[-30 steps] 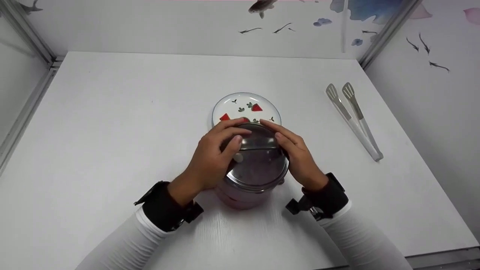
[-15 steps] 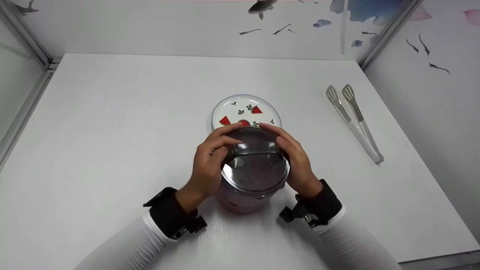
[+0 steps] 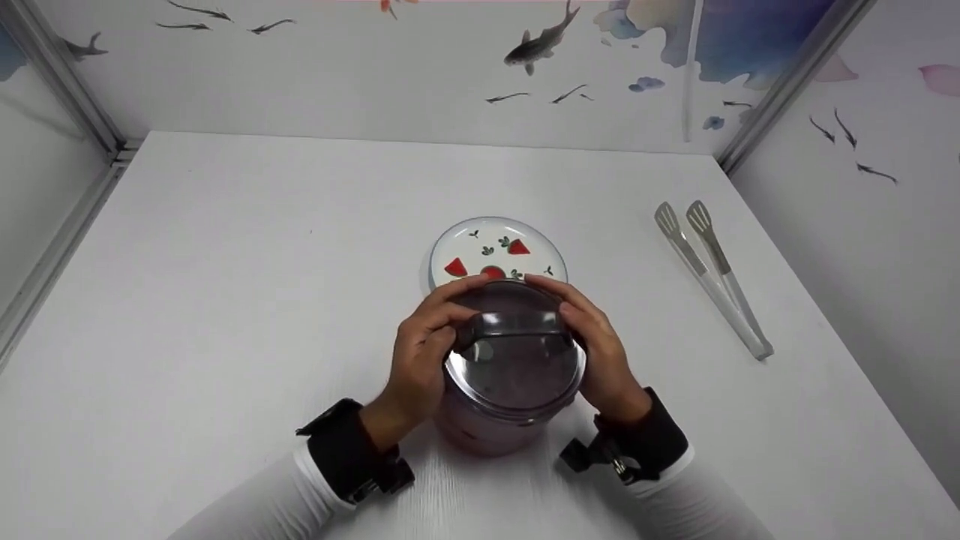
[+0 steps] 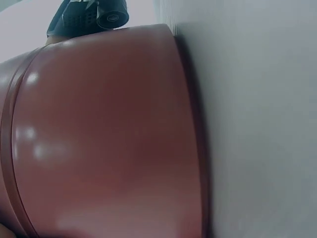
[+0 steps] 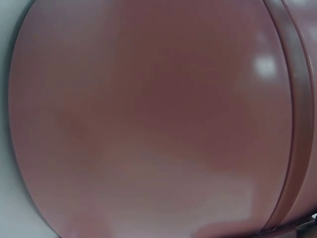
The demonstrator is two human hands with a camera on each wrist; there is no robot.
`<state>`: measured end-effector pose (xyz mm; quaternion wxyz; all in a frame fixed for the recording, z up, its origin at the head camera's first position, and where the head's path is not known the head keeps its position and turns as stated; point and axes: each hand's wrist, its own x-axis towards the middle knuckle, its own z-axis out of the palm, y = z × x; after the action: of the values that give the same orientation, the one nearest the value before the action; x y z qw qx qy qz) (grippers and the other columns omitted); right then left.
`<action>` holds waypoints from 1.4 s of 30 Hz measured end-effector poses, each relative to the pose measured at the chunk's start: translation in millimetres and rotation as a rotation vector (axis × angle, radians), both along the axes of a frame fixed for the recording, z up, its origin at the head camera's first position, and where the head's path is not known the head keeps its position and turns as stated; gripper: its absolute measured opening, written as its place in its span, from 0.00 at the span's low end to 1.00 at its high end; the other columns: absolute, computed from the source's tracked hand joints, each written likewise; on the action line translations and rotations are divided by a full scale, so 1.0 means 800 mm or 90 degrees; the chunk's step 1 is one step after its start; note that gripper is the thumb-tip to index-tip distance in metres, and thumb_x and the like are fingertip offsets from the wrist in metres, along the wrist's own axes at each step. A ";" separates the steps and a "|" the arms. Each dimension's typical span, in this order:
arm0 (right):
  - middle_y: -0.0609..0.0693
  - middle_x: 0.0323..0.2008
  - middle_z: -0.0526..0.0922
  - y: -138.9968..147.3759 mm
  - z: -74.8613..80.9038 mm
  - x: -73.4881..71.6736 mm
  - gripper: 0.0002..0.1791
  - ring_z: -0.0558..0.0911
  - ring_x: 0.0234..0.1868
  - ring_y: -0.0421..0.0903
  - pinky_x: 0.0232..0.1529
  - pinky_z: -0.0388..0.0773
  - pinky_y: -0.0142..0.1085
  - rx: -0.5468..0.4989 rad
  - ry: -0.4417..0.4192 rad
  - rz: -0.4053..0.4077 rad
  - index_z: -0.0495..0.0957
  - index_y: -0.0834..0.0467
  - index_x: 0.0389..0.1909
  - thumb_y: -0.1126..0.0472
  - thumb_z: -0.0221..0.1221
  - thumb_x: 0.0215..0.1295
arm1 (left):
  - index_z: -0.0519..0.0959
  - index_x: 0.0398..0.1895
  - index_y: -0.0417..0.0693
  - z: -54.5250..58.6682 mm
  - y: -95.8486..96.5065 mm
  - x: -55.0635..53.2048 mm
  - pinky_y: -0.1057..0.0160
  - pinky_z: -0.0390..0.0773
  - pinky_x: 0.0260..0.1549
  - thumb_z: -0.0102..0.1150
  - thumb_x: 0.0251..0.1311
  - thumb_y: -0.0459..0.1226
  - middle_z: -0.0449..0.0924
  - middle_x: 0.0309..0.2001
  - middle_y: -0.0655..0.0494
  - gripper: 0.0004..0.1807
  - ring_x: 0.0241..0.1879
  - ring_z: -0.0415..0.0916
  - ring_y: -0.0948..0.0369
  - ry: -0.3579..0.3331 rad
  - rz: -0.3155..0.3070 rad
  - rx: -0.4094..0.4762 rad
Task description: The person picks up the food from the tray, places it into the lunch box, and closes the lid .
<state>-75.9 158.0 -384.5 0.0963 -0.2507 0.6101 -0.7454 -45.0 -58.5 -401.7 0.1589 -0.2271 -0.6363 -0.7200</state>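
Observation:
A pink round lunch container point(image 3: 491, 439) stands upright in front of the person, with a dark see-through lid point(image 3: 517, 382) and a grey carry handle point(image 3: 517, 325) across its top. On its left side the left hand point(image 3: 420, 360) grips the upper rim, its thumb by the handle's left end. The right hand point(image 3: 602, 352) curves round the opposite side of the rim, fingertips towards the back. Smooth pink container wall point(image 4: 109, 129) fills much of the left wrist view, its base at the table. Container wall point(image 5: 158, 119) likewise covers most of the right wrist view.
Just behind the container lies a white plate point(image 3: 457, 244) with painted red fruit, its front part hidden. Metal tongs point(image 3: 720, 285) with slotted heads lie spread towards the right table edge. White panels point(image 3: 375, 90) with painted fish enclose the white table point(image 3: 225, 300).
The left thumb and fingers have shifted left from the handle towards the lid's edge. The right hand stays at the rim. The head view has tilted up, so everything appears lower.

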 end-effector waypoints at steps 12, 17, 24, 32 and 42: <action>0.57 0.67 0.72 0.013 0.012 0.006 0.26 0.72 0.68 0.50 0.68 0.72 0.38 0.016 0.020 -0.018 0.64 0.65 0.71 0.62 0.35 0.78 | 0.83 0.38 0.41 0.006 0.007 -0.004 0.60 0.67 0.69 0.34 0.56 0.29 0.74 0.65 0.51 0.22 0.67 0.70 0.54 0.040 -0.017 -0.021; 0.57 0.67 0.72 0.009 0.009 0.002 0.25 0.72 0.68 0.50 0.68 0.71 0.38 0.022 0.027 -0.026 0.65 0.65 0.70 0.63 0.36 0.78 | 0.84 0.38 0.41 0.003 0.004 -0.007 0.59 0.67 0.69 0.35 0.57 0.30 0.75 0.65 0.50 0.22 0.67 0.70 0.53 0.051 -0.013 -0.017; 0.57 0.66 0.73 -0.003 0.002 -0.004 0.25 0.72 0.68 0.51 0.68 0.70 0.37 0.039 0.045 -0.022 0.65 0.66 0.70 0.64 0.35 0.77 | 0.84 0.38 0.42 -0.002 -0.009 -0.005 0.60 0.67 0.69 0.35 0.57 0.30 0.75 0.65 0.51 0.22 0.67 0.70 0.52 0.045 -0.004 -0.019; 0.58 0.67 0.72 -0.004 0.001 -0.012 0.26 0.69 0.70 0.53 0.70 0.68 0.37 0.062 0.055 -0.013 0.67 0.64 0.70 0.63 0.35 0.77 | 0.84 0.38 0.42 -0.008 -0.009 -0.009 0.60 0.67 0.68 0.35 0.58 0.29 0.75 0.65 0.50 0.22 0.67 0.69 0.50 0.048 0.007 -0.007; 0.57 0.67 0.73 0.011 -0.003 -0.010 0.25 0.70 0.69 0.51 0.69 0.69 0.36 0.070 0.042 -0.017 0.65 0.64 0.71 0.63 0.35 0.78 | 0.84 0.39 0.42 -0.012 0.001 -0.012 0.58 0.67 0.68 0.36 0.59 0.32 0.74 0.65 0.49 0.21 0.67 0.69 0.51 0.046 -0.005 -0.012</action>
<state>-83.8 166.4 -386.9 0.0801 -0.2614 0.6562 -0.7033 -55.0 -57.4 -411.0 0.1765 -0.2569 -0.6361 -0.7058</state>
